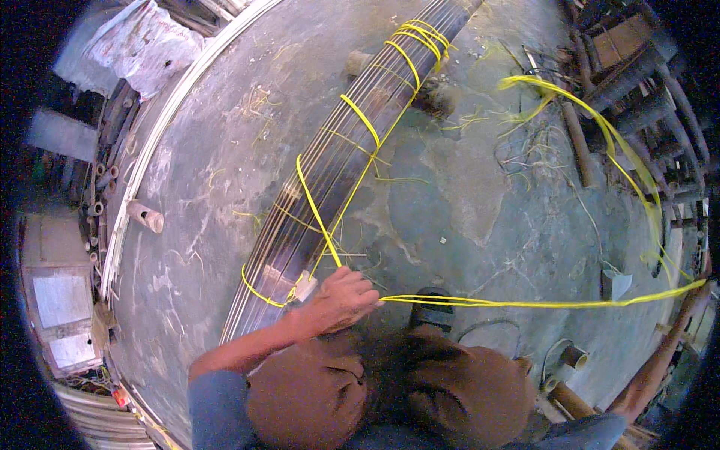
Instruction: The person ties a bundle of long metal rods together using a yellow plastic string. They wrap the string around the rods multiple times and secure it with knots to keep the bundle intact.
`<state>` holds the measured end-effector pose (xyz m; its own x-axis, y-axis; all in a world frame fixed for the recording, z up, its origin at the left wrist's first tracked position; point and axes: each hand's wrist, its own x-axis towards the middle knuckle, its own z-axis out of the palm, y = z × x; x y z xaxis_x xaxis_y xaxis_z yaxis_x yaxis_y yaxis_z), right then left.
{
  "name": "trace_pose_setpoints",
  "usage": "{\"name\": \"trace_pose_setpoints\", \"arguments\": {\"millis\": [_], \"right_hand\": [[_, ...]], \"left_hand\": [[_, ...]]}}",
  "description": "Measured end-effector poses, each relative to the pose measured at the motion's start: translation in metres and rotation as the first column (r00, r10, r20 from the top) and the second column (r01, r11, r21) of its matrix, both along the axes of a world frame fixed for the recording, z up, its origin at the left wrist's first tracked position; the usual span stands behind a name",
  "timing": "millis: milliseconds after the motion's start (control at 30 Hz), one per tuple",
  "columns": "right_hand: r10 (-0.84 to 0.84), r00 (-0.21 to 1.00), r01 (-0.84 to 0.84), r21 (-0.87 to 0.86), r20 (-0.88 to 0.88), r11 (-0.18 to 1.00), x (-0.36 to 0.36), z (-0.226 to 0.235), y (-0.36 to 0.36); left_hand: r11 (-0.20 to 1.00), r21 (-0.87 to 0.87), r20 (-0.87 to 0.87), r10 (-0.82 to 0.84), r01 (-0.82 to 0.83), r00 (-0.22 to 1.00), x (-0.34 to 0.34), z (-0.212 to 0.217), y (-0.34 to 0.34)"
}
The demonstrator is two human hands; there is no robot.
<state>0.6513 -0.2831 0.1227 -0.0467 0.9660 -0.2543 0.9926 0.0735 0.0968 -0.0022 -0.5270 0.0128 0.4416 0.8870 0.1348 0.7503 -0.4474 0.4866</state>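
Note:
A long bundle of thin strips or slats lies slantwise on the floor, dark on top with pale edges. Yellow plastic cord winds round it in several loops, thickest near the far end. My left hand is closed on the cord beside the bundle's near end. From that fist a doubled length of cord runs taut to the far right. There my right hand, on its outstretched arm, appears closed on it at the picture's dark rim; its fingers hardly show. Loose cord arcs behind the stretched length.
Short round pieces prop the bundle's far part. Another short tube lies at left, near long white strips. A white sack sits at the back left. Poles and timber crowd the right side. Cord scraps litter the concrete floor.

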Motion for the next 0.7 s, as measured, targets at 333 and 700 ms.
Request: {"name": "trace_pose_setpoints", "arguments": {"millis": [333,700], "right_hand": [[0.459,0.824,-0.506,-0.067,-0.332,0.860,-0.238,-0.105,-0.024],[0.655,-0.503,-0.488,0.811,-0.564,0.324,-0.603,-0.127,-0.126]], "left_hand": [[0.987,-0.137,-0.116,-0.099,0.083,0.988,0.015,0.022,-0.019],[0.851,0.008,0.146,0.518,-0.524,0.843,0.007,0.136,-0.016]]}}
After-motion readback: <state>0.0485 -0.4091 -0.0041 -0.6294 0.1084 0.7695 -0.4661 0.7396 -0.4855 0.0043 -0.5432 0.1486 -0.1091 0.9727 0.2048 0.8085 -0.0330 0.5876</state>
